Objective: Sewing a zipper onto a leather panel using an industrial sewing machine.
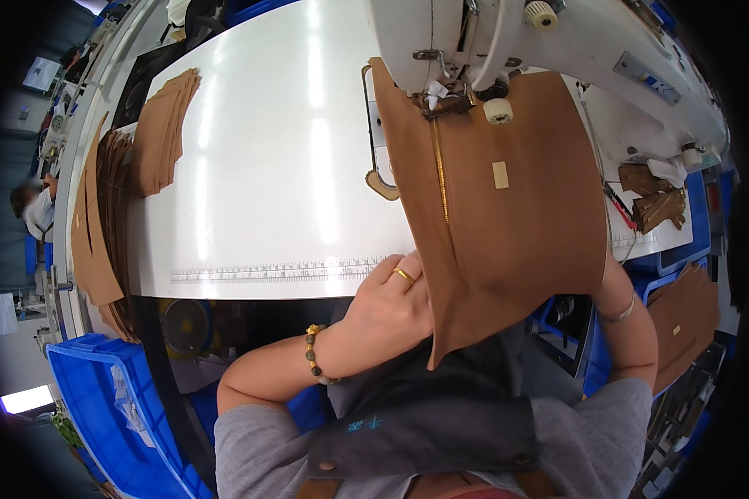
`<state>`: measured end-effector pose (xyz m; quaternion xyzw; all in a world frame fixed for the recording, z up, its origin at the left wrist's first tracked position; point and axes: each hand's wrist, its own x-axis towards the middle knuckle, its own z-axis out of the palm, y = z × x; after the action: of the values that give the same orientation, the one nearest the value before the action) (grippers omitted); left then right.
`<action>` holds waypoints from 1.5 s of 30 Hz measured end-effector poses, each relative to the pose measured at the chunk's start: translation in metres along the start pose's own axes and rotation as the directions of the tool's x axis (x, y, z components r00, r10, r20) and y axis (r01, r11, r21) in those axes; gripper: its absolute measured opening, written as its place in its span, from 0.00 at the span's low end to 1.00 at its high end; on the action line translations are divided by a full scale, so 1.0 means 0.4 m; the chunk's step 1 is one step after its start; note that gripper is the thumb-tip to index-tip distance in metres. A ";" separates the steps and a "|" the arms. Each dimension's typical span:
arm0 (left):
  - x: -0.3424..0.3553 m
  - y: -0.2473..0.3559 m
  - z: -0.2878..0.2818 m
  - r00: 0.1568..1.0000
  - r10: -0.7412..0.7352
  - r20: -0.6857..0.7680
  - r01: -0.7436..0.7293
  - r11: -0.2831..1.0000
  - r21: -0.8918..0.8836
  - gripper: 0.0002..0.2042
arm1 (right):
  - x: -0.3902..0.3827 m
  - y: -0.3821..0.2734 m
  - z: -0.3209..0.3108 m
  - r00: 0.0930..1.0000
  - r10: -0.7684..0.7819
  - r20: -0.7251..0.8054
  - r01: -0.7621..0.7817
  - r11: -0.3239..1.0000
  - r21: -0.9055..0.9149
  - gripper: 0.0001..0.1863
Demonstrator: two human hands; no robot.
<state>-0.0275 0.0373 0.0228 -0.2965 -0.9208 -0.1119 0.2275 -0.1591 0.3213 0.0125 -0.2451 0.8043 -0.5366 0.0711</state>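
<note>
A large brown leather-like panel (528, 224) with a gold zipper (440, 166) set in it lies under the head of a white sewing machine (424, 41). A small pale yellow tab sits on its face. The zipper's far end runs up to the presser foot area (445, 101). My left hand (395, 299), with a ring on it, is closed on the panel's near left edge, its fingertips partly hidden. At the panel's near right edge, my right hand (614, 287) reaches beneath the panel, so its fingers are out of sight.
Stacks of brown pieces (165, 133) and longer brown strips (100, 224) lie on the white table's (266, 166) left side. Blue bins (112, 416) stand below left and right. Brown scraps (662, 208) and a red-handled tool (620, 208) lie right of the machine. A person sits far left.
</note>
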 end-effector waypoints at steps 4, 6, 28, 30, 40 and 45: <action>0.000 -0.002 -0.008 0.999 -0.003 0.040 0.003 1.000 -0.001 0.19 | -0.143 -0.014 0.006 0.999 0.036 -0.009 -0.035 0.996 0.080 0.34; 0.013 -0.004 -0.006 0.999 0.024 -0.027 -0.026 0.996 -0.087 0.21 | -0.136 -0.053 -0.028 0.998 0.068 0.014 -0.067 0.996 -0.066 0.34; -0.098 0.031 -0.003 0.967 -0.198 0.160 0.191 0.980 0.056 0.21 | -0.101 -0.147 0.186 0.865 -0.379 0.329 0.502 0.661 -0.558 0.31; -0.089 0.012 -0.033 0.963 -0.228 0.144 0.235 0.971 -0.035 0.16 | -0.107 -0.146 0.188 0.862 -0.379 0.336 0.507 0.645 -0.572 0.32; 0.072 -0.085 -0.059 0.946 -0.281 0.160 0.290 0.957 -0.033 0.30 | -0.096 -0.155 0.178 0.841 -0.391 0.373 0.540 0.631 -0.557 0.32; 0.069 -0.106 -0.025 0.926 -0.233 0.298 0.269 0.959 -0.086 0.41 | -0.078 -0.149 0.155 0.827 -0.407 0.388 0.560 0.651 -0.512 0.29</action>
<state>-0.0694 0.0138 0.0418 -0.2027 -0.9654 -0.1540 0.0570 -0.0896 0.2663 0.0359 -0.5239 0.8217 -0.2156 -0.0617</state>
